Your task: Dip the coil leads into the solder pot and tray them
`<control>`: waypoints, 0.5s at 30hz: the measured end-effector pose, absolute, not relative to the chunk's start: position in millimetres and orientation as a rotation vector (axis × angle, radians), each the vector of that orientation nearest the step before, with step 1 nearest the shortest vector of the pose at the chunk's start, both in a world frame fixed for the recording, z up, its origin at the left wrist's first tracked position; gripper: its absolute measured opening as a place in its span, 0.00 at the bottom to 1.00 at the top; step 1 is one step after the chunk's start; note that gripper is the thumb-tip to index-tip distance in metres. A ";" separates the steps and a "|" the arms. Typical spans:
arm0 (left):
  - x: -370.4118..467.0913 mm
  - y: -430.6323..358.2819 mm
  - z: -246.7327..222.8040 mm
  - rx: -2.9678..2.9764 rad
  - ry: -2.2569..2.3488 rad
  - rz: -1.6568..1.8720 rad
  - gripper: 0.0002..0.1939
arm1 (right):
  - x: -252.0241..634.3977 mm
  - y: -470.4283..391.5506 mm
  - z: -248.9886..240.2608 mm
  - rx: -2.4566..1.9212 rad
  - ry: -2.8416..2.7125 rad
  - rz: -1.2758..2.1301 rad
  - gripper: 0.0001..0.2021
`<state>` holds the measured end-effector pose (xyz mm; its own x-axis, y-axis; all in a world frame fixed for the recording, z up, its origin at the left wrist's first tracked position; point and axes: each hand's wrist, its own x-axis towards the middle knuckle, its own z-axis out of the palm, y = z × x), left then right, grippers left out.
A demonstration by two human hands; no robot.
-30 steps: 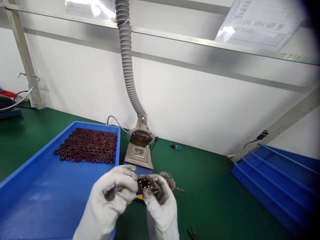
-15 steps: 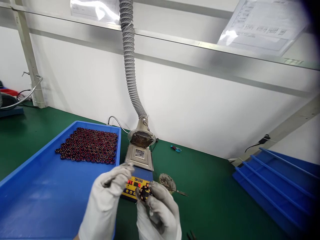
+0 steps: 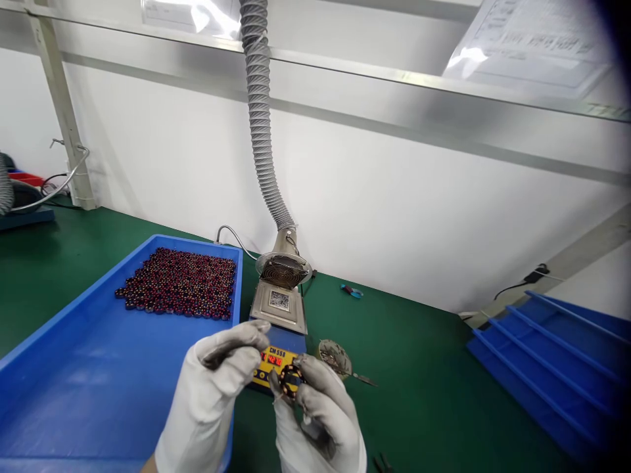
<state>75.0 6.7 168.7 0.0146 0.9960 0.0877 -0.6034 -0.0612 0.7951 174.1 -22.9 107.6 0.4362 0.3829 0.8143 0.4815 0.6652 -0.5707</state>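
The ring (image 3: 283, 381), dark with copper-coloured spots around its rim, is gripped between the gloved fingers of the right hand (image 3: 325, 407), and its open middle is turned towards the camera. The left hand (image 3: 211, 378), also gloved in white with darkened fingertips, is held just beside it, apart from the ring, with its fingers bent towards the thumb; whether they are fully closed, or anything thin is pinched there, cannot be told. Behind the hands, a yellow panel (image 3: 284, 353) marked CM 558 is partly covered, and red digits are lit on it. Above the panel, a metal plate (image 3: 293, 317) with a speckled square is carried by the blue unit (image 3: 283, 337). The plate is overhung by a round hood (image 3: 284, 270), which is joined to a grey ribbed hose (image 3: 261, 118). To the left, many small dark red parts (image 3: 182, 282) are packed in the far end of a blue tray (image 3: 98, 387). To the right of the unit, a flat tool (image 3: 365, 380) is seen beside a round pot (image 3: 335, 357). Farther back, cutters (image 3: 351, 291) are laid on the green table (image 3: 419, 394), and blue trays (image 3: 547, 361) are leaned at the far right
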 end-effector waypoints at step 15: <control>63.0 17.4 160.3 0.827 0.666 1.539 0.10 | 172.0 -21.8 112.1 -0.871 -1.236 -0.121 0.19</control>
